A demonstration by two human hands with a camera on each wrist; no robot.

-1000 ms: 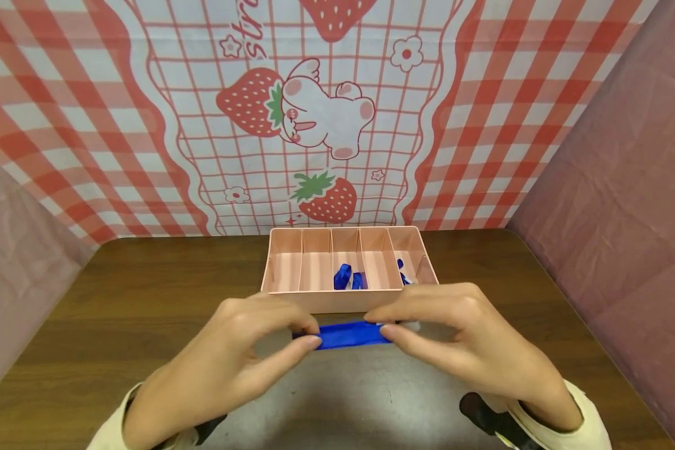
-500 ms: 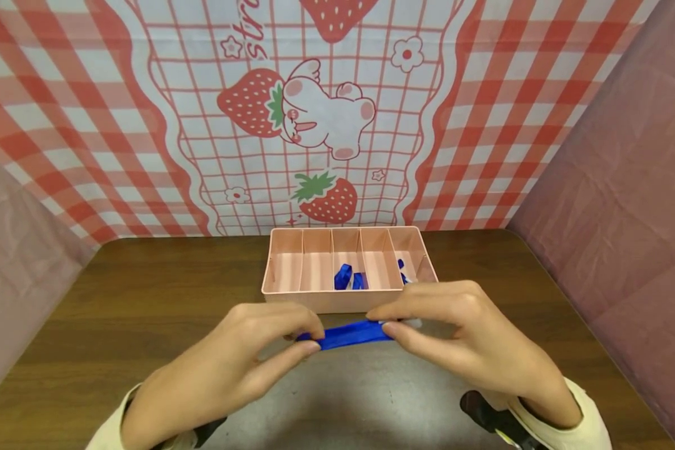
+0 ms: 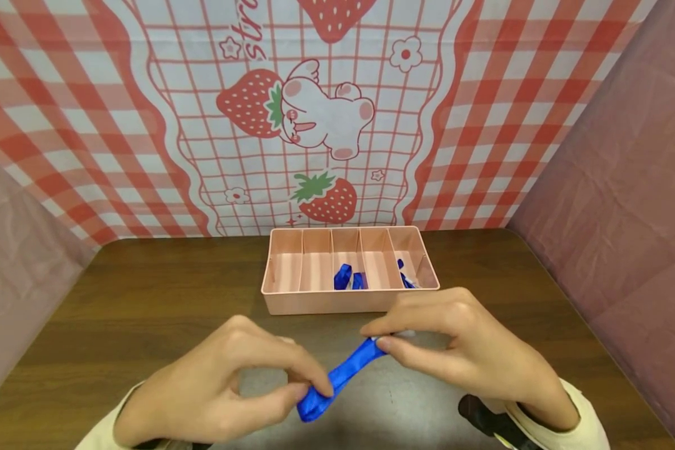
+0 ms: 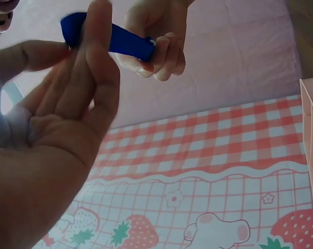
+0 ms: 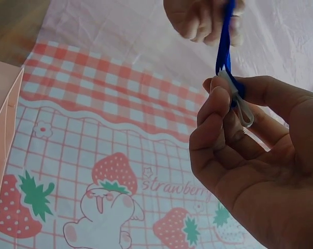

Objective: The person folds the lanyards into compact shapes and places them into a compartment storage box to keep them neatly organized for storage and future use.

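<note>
A shiny blue ribbon (image 3: 351, 367) stretches at a slant between my two hands, in front of the pink tray. My left hand (image 3: 236, 381) pinches its lower left end between thumb and fingers, and a folded bit sticks out past the fingertips. My right hand (image 3: 455, 350) pinches the upper right end. In the right wrist view, that end carries a white piece with a translucent loop (image 5: 243, 113) that pokes out beyond the fingers. The left wrist view shows the blue ribbon (image 4: 129, 43) passing behind the left fingers, which partly hide it.
The pink divided tray (image 3: 326, 302) stands at the back of the dark wooden table (image 3: 163, 281). Blue ribbon pieces (image 3: 343, 277) lie in its middle compartment. Small blue and white items (image 3: 405, 278) lie in the far right one. A strawberry-print cloth (image 3: 337, 125) hangs behind.
My left hand has moved down and toward me with its end of the ribbon, so the ribbon now slants instead of lying nearly level. The right hand has dropped slightly.
</note>
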